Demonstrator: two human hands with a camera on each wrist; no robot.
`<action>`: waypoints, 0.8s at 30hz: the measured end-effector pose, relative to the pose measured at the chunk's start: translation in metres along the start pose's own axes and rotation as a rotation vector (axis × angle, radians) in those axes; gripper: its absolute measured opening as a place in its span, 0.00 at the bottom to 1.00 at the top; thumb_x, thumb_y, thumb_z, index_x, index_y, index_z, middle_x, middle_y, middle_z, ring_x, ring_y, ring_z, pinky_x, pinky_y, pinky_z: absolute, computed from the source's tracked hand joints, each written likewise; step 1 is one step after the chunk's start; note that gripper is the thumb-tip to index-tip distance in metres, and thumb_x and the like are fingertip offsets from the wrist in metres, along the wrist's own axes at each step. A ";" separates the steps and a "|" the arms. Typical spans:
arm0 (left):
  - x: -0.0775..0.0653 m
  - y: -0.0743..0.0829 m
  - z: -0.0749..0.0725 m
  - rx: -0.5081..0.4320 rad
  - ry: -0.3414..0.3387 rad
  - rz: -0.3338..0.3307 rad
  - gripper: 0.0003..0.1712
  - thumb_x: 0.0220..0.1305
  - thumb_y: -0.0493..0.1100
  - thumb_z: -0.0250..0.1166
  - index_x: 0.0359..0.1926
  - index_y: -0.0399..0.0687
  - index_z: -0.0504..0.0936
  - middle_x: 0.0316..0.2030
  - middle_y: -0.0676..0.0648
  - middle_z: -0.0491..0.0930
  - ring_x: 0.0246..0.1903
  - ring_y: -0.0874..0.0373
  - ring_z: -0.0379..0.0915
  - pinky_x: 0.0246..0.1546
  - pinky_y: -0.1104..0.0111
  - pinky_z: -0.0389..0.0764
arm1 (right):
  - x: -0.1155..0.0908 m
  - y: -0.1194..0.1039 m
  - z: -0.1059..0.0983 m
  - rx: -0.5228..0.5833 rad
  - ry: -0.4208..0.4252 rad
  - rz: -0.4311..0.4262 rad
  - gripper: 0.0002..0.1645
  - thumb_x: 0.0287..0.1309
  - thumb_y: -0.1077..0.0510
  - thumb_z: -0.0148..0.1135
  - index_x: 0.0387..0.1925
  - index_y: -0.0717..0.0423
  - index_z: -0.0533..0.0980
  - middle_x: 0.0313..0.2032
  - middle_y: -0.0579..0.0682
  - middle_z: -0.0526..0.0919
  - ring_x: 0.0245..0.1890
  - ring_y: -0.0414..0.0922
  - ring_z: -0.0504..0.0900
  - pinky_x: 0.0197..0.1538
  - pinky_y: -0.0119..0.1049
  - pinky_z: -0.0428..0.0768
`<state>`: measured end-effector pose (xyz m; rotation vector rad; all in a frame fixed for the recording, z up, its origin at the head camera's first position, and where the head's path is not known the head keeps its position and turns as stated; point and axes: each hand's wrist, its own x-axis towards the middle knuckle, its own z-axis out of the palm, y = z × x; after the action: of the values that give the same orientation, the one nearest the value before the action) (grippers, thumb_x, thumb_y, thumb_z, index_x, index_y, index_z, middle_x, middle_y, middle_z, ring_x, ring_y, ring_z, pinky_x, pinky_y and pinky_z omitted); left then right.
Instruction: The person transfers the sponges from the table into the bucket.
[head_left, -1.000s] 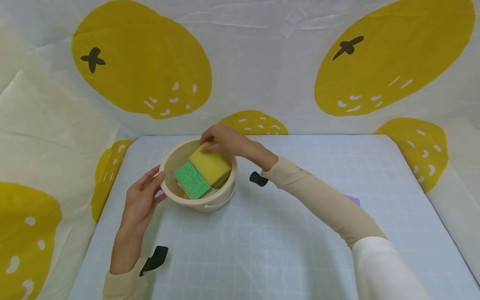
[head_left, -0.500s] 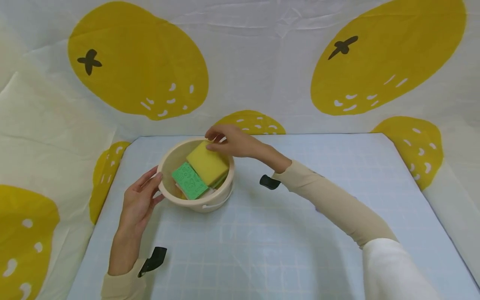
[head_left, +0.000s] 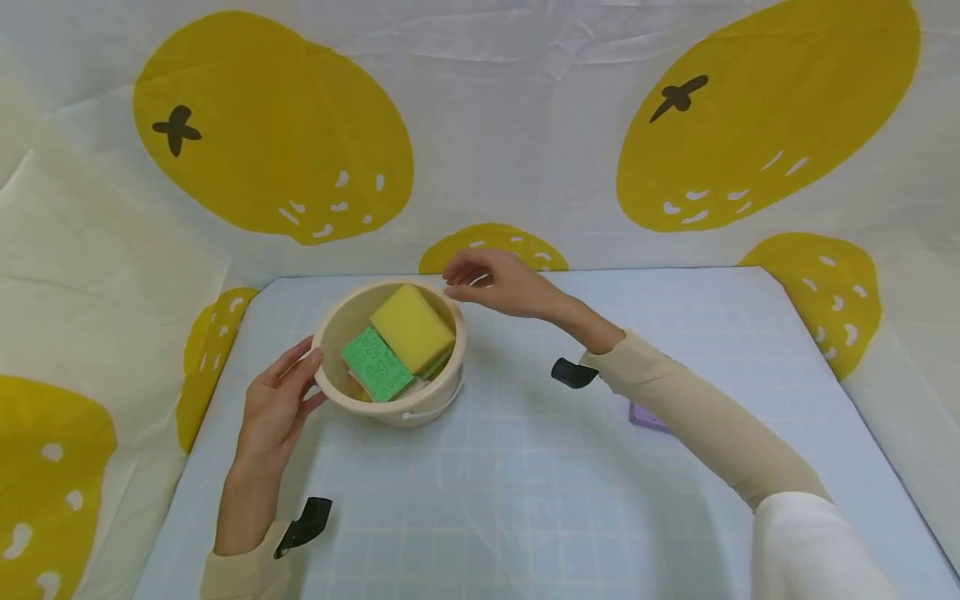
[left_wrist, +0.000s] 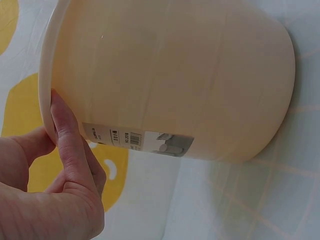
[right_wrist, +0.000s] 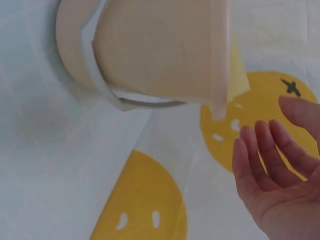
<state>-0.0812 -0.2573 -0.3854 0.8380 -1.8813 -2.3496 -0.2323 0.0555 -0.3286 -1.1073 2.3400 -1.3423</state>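
Note:
A cream bucket (head_left: 390, 416) with a white handle stands on the table. Inside it, a yellow sponge (head_left: 411, 327) leans above a green sponge (head_left: 377, 365), and other pieces below are mostly hidden. My left hand (head_left: 277, 415) pinches the bucket's left rim between thumb and fingers; the left wrist view shows this grip close up, beside a label (left_wrist: 137, 139) on the wall. Just off the rim's far right side, my right hand (head_left: 506, 282) hangs with loosely bent fingers and holds nothing. The right wrist view shows its palm (right_wrist: 290, 205) apart from the bucket.
A purple sponge-like block (head_left: 647, 418) lies on the table, partly covered by my right sleeve (head_left: 705, 408). White cloth with yellow fruit prints (head_left: 285, 125) hangs behind and at the sides. The table (head_left: 480, 517) has a pale blue gridded cover.
My right hand has let go of the yellow sponge, which stays in the bucket, and has drawn off to the right. The left hand keeps its place on the rim.

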 end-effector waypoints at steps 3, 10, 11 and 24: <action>0.000 0.000 0.000 0.008 0.004 0.000 0.44 0.56 0.58 0.77 0.72 0.55 0.73 0.62 0.52 0.78 0.51 0.61 0.79 0.44 0.73 0.85 | -0.008 0.004 -0.005 0.028 0.019 0.006 0.16 0.68 0.58 0.68 0.53 0.62 0.80 0.48 0.53 0.83 0.50 0.46 0.81 0.58 0.40 0.82; 0.000 -0.001 -0.001 -0.001 0.000 0.005 0.44 0.56 0.57 0.77 0.72 0.55 0.74 0.60 0.53 0.79 0.50 0.62 0.80 0.44 0.73 0.85 | -0.024 0.012 -0.017 0.070 0.062 0.046 0.15 0.69 0.59 0.67 0.53 0.61 0.80 0.48 0.53 0.84 0.50 0.46 0.81 0.59 0.42 0.81; 0.000 -0.001 -0.001 -0.005 -0.001 0.005 0.44 0.56 0.57 0.77 0.72 0.54 0.74 0.59 0.54 0.80 0.50 0.62 0.80 0.44 0.73 0.85 | -0.027 0.013 -0.018 0.080 0.065 0.051 0.15 0.69 0.59 0.67 0.53 0.61 0.80 0.48 0.53 0.84 0.50 0.47 0.81 0.59 0.42 0.81; 0.000 -0.001 0.000 -0.039 -0.020 0.014 0.44 0.57 0.54 0.78 0.72 0.51 0.73 0.54 0.56 0.83 0.47 0.63 0.82 0.43 0.72 0.86 | -0.062 0.026 -0.036 0.073 0.117 0.100 0.15 0.69 0.58 0.67 0.53 0.60 0.80 0.49 0.54 0.84 0.50 0.47 0.81 0.61 0.42 0.80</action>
<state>-0.0813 -0.2575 -0.3862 0.7978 -1.8355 -2.3877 -0.2216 0.1301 -0.3403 -0.9015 2.3712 -1.4799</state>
